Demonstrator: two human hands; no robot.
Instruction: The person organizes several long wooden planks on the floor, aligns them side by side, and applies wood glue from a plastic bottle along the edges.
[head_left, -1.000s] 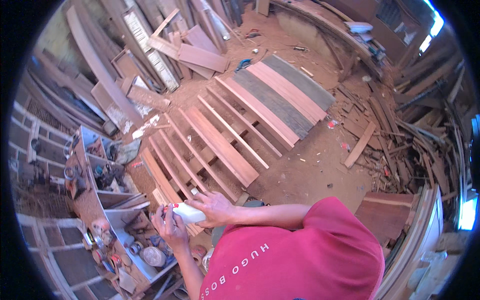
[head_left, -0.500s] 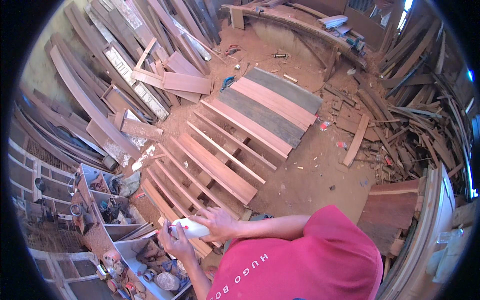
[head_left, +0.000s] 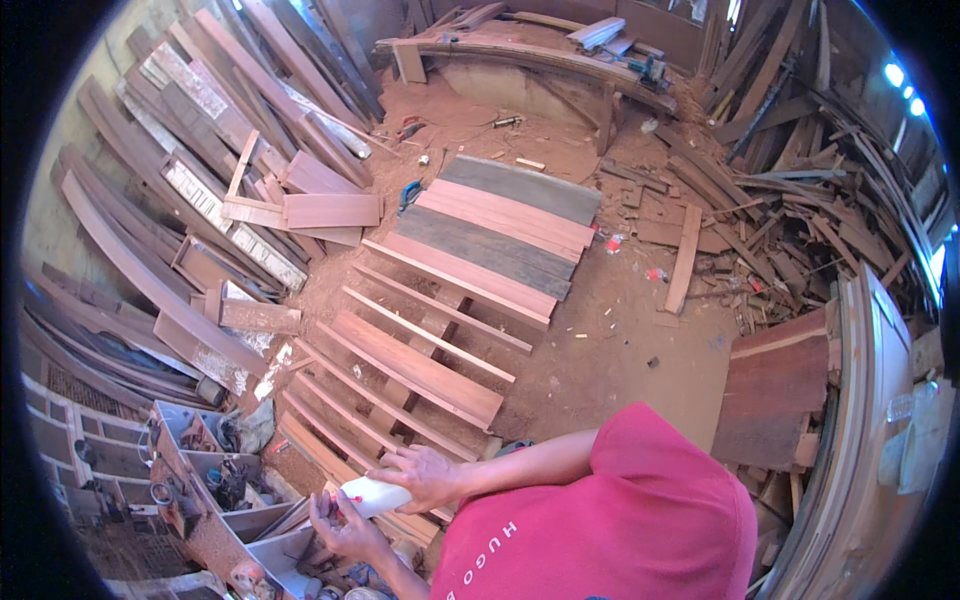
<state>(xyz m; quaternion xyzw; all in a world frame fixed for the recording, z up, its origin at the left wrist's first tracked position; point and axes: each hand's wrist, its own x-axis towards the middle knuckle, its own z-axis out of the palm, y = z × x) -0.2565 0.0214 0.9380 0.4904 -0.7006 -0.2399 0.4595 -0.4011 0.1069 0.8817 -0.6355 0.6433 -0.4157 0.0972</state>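
A white plastic bottle [head_left: 378, 496] with red at its left end lies tilted between my two hands, at the lower centre. My right hand [head_left: 428, 476] grips its body from the right, thumb and fingers wrapped round it. My left hand [head_left: 352, 537] has its fingers bent about the bottle's red-tipped end; part of that end is hidden behind them. Just beyond my hands lie long reddish strips and boards [head_left: 415, 370], laid side by side across cross-pieces. Past these is a row of wide planks [head_left: 500, 225], alternately grey and reddish.
At lower left stands a partitioned box [head_left: 232, 525] of tools and hardware. Long boards [head_left: 150, 260] lean along the left wall. Scrap wood [head_left: 800, 215] is heaped at right, near a dark red-brown panel [head_left: 770, 385]. A workbench [head_left: 540, 62] stands at the back, and a blue-handled tool [head_left: 409, 194] lies near the planks.
The view has shifted, so the boards sit further left and lower. Both hands stay on the bottle; my left hand's fingers have moved slightly around its red end.
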